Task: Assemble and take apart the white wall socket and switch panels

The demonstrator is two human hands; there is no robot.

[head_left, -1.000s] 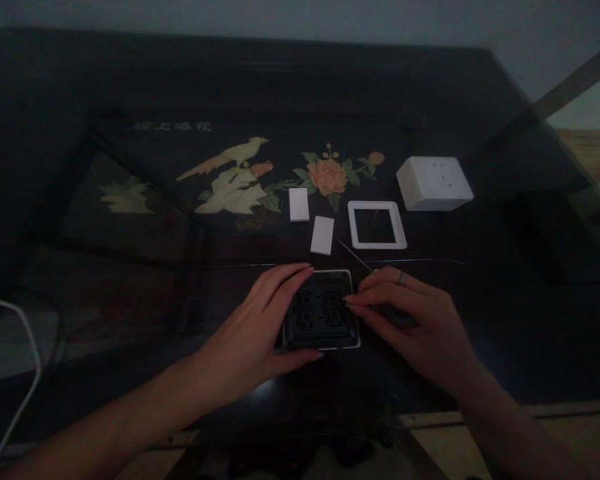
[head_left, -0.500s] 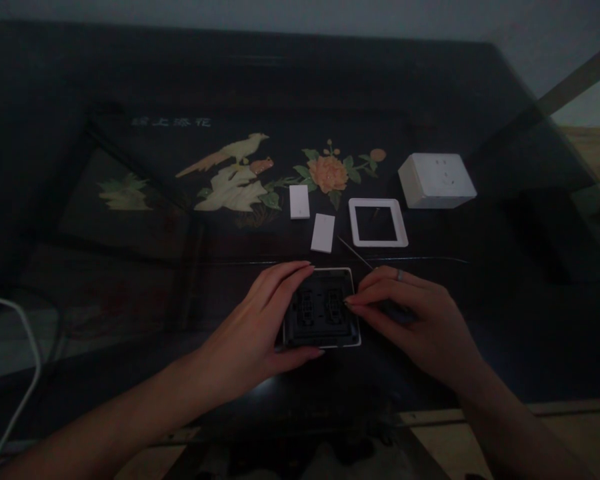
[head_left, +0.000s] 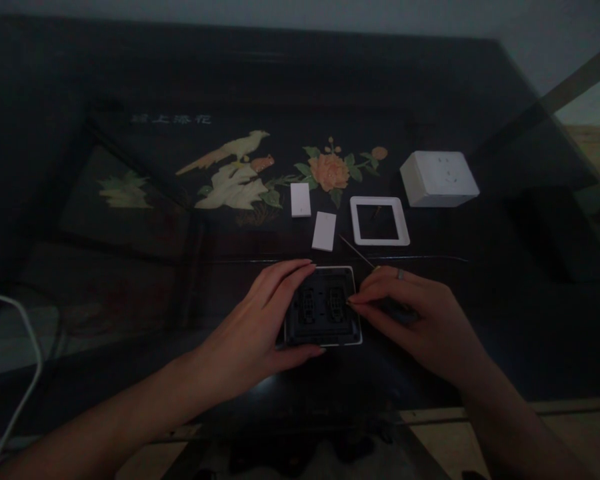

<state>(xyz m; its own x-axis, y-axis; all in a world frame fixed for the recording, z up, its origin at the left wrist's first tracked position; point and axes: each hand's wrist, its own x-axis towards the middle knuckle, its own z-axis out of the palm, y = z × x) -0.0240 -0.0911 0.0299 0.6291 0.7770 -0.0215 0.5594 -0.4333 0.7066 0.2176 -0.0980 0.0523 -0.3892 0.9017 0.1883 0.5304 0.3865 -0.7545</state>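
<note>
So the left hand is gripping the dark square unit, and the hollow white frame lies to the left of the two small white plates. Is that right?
Not quite: the head view shows the hollow white frame to the right of the two small white plates. The left hand does grip the dark square unit.

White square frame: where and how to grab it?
Likely best pinched across the near rim of the white square frame, coming from the near right. It lies flat, and its open middle leaves room for a fingertip inside the rim. The white box stands by its far right corner; avoid the small item seen within the opening.
</note>
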